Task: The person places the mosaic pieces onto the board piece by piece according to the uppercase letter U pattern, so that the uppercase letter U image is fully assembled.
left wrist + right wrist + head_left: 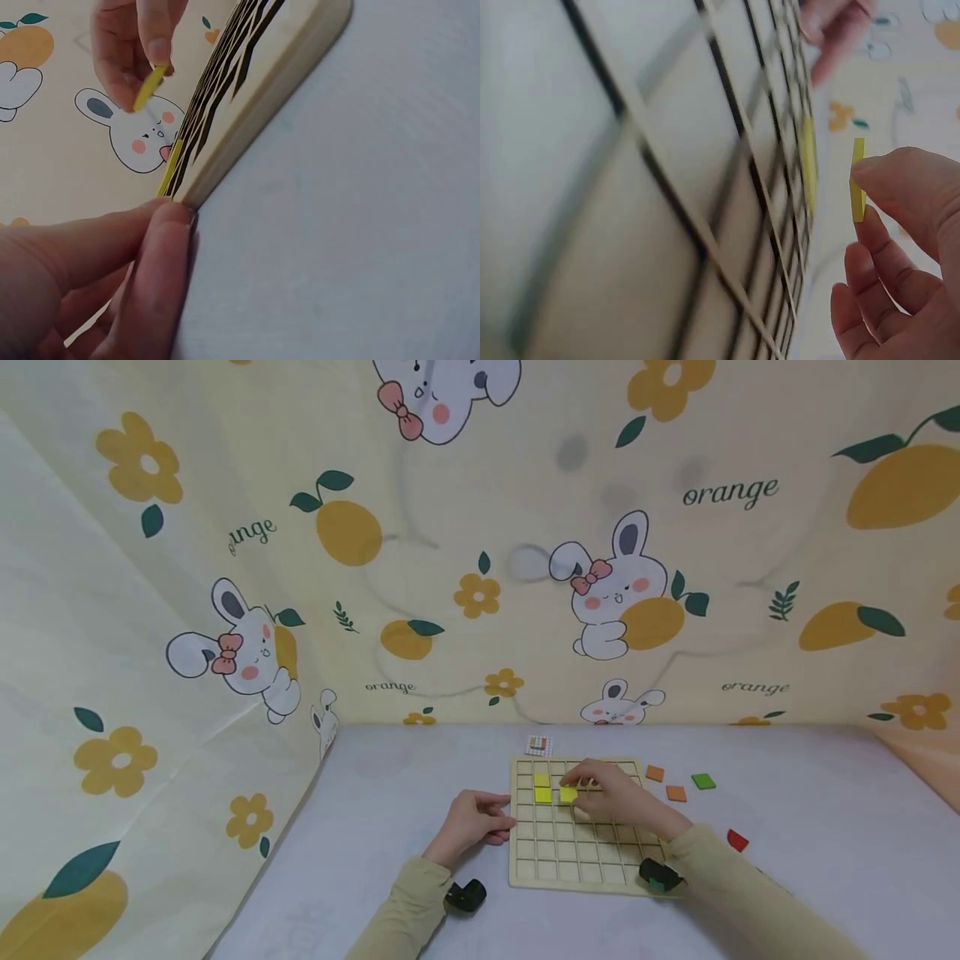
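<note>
A pale wooden grid board (555, 868) lies on the white table. My left hand (474, 818) holds its left edge; in the left wrist view, the thumb and fingers (169, 225) meet at the rim. Over the upper middle of the grid, my right hand (615, 793) pinches a yellow square tile (567, 796) between thumb and fingers. That tile (857, 180) is raised off the board and seen edge-on in the right wrist view. Two more yellow tiles (542, 795) sit one behind the other in cells near the board's upper left.
To the right of the board lie two orange tiles (677, 793), a green tile (703, 781) and a red piece (737, 840) with a curved side. Behind the board is a small card (538, 745) with a coloured grid pattern. Printed cloth (450, 635) hangs behind the table and at its left.
</note>
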`<state>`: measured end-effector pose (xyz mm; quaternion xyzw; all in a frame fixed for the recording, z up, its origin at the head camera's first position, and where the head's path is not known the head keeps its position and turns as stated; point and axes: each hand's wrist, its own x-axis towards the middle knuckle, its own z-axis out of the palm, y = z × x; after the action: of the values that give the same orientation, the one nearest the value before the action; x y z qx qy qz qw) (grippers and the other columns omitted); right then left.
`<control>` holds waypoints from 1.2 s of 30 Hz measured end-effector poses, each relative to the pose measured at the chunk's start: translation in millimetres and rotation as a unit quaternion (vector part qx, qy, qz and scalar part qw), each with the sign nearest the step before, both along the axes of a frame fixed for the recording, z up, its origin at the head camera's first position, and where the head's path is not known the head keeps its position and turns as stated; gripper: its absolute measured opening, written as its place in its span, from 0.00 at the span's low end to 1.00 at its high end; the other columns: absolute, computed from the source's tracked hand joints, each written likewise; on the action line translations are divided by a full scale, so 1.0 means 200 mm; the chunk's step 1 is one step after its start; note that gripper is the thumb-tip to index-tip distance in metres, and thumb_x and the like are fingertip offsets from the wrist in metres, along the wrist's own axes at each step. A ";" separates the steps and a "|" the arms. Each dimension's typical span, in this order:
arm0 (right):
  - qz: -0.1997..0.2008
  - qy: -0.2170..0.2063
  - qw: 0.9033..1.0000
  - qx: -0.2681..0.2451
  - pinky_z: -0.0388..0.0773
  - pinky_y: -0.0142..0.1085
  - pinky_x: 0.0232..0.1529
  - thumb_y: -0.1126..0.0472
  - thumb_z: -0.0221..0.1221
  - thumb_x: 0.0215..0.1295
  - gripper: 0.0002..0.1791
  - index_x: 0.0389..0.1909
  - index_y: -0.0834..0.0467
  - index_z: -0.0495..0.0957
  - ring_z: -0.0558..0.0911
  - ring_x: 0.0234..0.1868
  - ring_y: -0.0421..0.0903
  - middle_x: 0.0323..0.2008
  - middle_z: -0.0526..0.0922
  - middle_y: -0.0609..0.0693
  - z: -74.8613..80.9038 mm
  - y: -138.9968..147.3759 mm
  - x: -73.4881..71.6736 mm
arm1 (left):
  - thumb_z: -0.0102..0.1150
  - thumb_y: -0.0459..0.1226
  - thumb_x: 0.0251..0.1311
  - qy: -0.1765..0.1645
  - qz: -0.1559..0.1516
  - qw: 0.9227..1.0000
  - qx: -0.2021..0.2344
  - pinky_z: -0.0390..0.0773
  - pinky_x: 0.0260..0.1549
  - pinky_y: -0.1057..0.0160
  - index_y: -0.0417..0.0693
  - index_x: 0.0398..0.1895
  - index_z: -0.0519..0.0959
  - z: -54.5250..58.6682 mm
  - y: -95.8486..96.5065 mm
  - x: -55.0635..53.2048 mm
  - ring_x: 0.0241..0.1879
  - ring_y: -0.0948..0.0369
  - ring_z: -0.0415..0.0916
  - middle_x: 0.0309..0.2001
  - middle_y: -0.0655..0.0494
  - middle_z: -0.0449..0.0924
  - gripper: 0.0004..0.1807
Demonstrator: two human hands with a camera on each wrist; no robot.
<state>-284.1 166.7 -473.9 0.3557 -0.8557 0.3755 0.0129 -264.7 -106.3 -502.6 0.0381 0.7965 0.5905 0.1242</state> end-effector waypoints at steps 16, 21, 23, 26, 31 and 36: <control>0.009 -0.038 0.999 0.029 0.77 0.39 0.45 0.66 0.65 0.60 0.13 0.46 0.57 0.80 0.75 0.42 0.45 0.42 0.78 0.42 -0.07 -0.20 0.03 | 0.70 0.29 0.51 -0.007 -0.003 1.000 -0.003 0.84 0.23 0.64 0.39 0.53 0.79 0.00 0.00 0.00 0.21 0.62 0.80 0.27 0.52 0.81 0.23; 0.006 -0.046 0.998 0.034 0.76 0.37 0.43 0.67 0.64 0.60 0.13 0.46 0.57 0.80 0.74 0.41 0.46 0.41 0.78 0.42 -0.06 -0.21 0.02 | 0.70 0.29 0.51 -0.009 -0.001 1.000 -0.002 0.84 0.23 0.64 0.39 0.53 0.80 0.00 0.00 0.00 0.21 0.61 0.80 0.28 0.52 0.81 0.23; 0.006 -0.049 0.998 0.036 0.76 0.36 0.41 0.67 0.64 0.60 0.13 0.46 0.57 0.80 0.74 0.40 0.46 0.40 0.77 0.43 -0.06 -0.21 0.03 | 0.70 0.29 0.51 -0.011 0.000 1.000 0.001 0.84 0.24 0.64 0.39 0.53 0.80 0.00 0.00 0.00 0.21 0.61 0.80 0.28 0.51 0.81 0.23; 0.006 -0.050 0.998 0.040 0.75 0.36 0.39 0.68 0.64 0.59 0.13 0.46 0.58 0.80 0.74 0.39 0.46 0.40 0.77 0.44 -0.06 -0.21 0.03 | 0.70 0.28 0.51 -0.011 0.000 1.000 0.007 0.84 0.23 0.64 0.39 0.53 0.80 0.00 -0.01 0.00 0.21 0.61 0.81 0.28 0.51 0.81 0.23; -0.006 -0.057 0.997 0.048 0.75 0.36 0.40 0.69 0.63 0.60 0.13 0.46 0.58 0.80 0.74 0.40 0.47 0.41 0.77 0.45 -0.04 -0.22 0.04 | 0.70 0.27 0.50 -0.007 0.001 1.000 0.022 0.84 0.22 0.63 0.39 0.51 0.80 0.00 -0.01 0.00 0.21 0.61 0.81 0.28 0.50 0.81 0.22; -0.017 -0.070 0.996 0.050 0.75 0.39 0.42 0.69 0.62 0.60 0.13 0.46 0.59 0.80 0.74 0.41 0.47 0.42 0.77 0.47 -0.04 -0.22 0.04 | 0.70 0.27 0.49 -0.008 -0.001 1.000 0.026 0.84 0.23 0.63 0.39 0.52 0.80 0.00 -0.01 0.00 0.21 0.60 0.81 0.28 0.50 0.81 0.23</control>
<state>-276.3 122.9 -481.6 0.3146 -0.8779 0.3563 -0.0582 -264.7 -107.6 -502.7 0.0374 0.7799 0.6111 0.1298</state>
